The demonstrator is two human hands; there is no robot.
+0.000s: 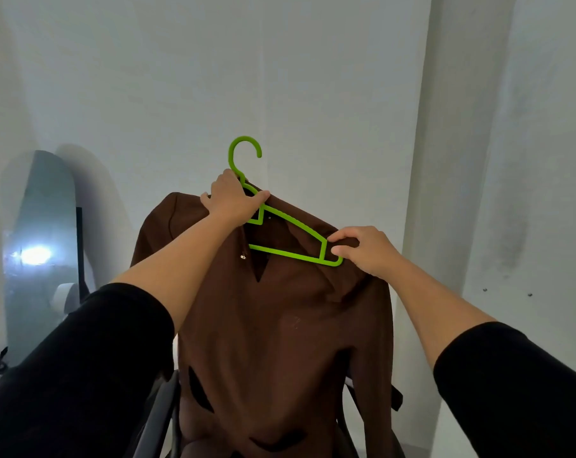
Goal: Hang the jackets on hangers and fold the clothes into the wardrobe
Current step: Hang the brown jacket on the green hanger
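Observation:
A brown jacket (280, 325) hangs in front of me, held up at chest height before a white wall. A bright green plastic hanger (293, 226) lies tilted against its collar, hook up, right end lower. My left hand (234, 200) grips the hanger's neck together with the jacket's collar. My right hand (362, 249) pinches a fold of brown fabric at the hanger's right end. The left half of the hanger is hidden behind my left hand and the cloth.
A tall arched mirror (39, 259) leans on the wall at the left, with a bright light reflected in it. A white column (445, 160) stands at the right. Dark chair parts (158, 414) show below the jacket.

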